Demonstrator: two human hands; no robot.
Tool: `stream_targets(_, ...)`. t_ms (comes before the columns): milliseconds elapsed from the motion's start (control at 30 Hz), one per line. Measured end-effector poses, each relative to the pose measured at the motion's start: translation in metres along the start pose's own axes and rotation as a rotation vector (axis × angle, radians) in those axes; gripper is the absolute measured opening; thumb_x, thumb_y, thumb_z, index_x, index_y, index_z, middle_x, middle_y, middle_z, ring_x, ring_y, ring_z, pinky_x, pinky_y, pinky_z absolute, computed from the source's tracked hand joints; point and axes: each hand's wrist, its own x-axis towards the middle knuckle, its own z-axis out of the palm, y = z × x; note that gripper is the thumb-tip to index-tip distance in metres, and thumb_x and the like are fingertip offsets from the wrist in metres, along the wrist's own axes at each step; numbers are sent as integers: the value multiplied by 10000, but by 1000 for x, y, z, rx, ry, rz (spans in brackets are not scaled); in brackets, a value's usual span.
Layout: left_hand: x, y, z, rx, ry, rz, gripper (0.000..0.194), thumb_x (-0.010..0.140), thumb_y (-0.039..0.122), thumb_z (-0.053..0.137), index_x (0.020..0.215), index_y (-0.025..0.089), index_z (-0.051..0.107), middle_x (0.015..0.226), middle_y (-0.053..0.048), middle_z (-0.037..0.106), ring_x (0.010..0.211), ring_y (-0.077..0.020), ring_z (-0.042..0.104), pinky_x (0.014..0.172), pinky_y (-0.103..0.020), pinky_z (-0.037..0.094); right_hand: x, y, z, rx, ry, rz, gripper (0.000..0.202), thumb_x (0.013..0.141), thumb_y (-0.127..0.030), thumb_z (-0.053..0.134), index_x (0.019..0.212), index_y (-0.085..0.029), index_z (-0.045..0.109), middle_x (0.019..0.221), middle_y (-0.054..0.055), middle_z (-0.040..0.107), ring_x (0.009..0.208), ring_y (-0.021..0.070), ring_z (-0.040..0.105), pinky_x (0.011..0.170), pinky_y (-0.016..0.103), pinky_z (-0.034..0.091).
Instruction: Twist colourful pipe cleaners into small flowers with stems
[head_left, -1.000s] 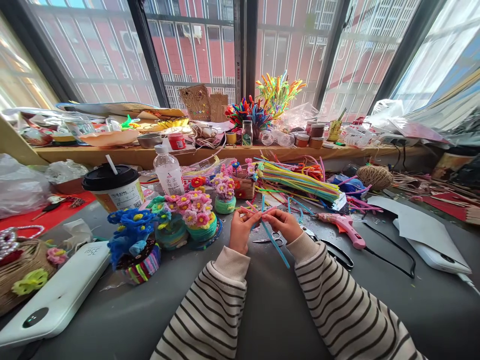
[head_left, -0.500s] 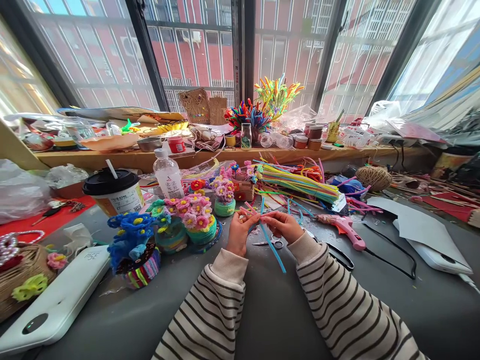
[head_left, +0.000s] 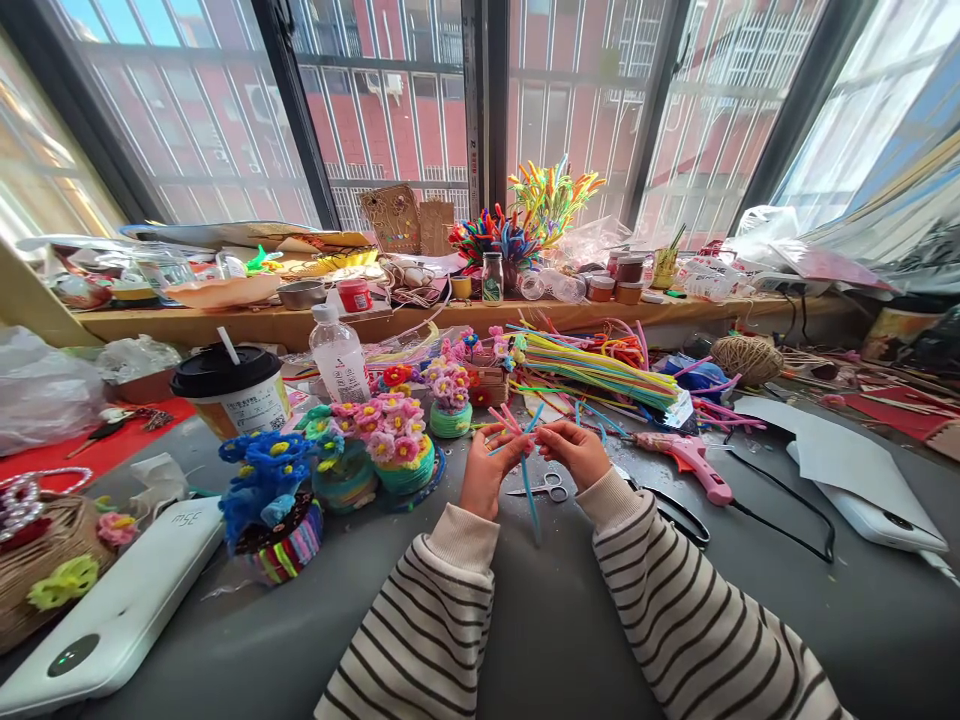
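My left hand [head_left: 484, 472] and my right hand [head_left: 576, 451] meet above the grey table [head_left: 540, 610], both pinching a small bundle of pink pipe cleaners [head_left: 513, 420]. A blue pipe cleaner [head_left: 529, 492] is wound at the bundle and hangs down between my hands towards the table. Small scissors [head_left: 546, 488] lie on the table just under my hands. Both arms wear striped sleeves.
Left of my hands stand finished pipe-cleaner flower pots [head_left: 390, 435] and a blue one [head_left: 270, 490]. A lidded cup [head_left: 229, 390], a water bottle [head_left: 337, 352], a white power bank [head_left: 112, 610], a pink glue gun [head_left: 686, 455], a pipe-cleaner pile [head_left: 600, 365] and twine [head_left: 746, 355] surround the work spot.
The blue pipe cleaner's free end has swung from slanting down-right to hanging nearly straight down. The pink ends now fan out above my fingers. My hands stayed in place.
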Motion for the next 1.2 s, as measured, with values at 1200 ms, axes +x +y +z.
stream_targets(1200,2,0,-3,-79,9,-102,305,554,125,641,732,160,395,582,25,554,512,-75,552,491,-163,426,0,-9,-12,-242,-177,-220,206,548,-250,656,740,-178,631,619,-11,602,521,83,514,529,231,439)
